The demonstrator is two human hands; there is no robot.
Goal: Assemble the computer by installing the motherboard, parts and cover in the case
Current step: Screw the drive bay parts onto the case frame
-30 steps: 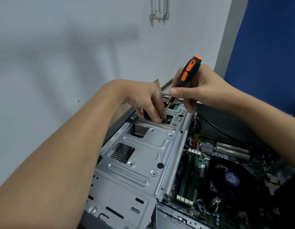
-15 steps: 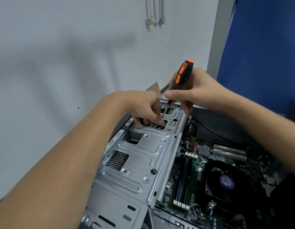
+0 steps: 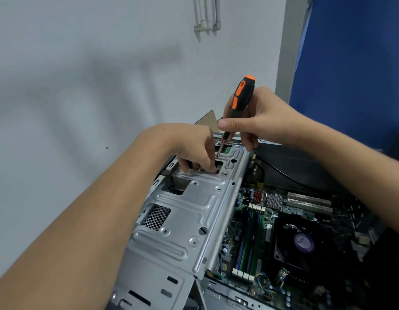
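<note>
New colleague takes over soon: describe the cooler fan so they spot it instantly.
In the open computer case, the silver drive cage fills the left; the green motherboard lies to its right. On that board, right of the memory slots, sits the cooler fan: the only black square frame, with a purple round hub label.

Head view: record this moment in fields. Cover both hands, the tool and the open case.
right hand: grips the screwdriver by its handle
screwdriver: tilted, shaft pointing down at a cutout at the far end of the metal bracket
left hand: fingertips curled into that cutout; anything held is hidden
motherboard: in the case beside the bracket, with memory sticks and fan showing
cover: not in view
</note>
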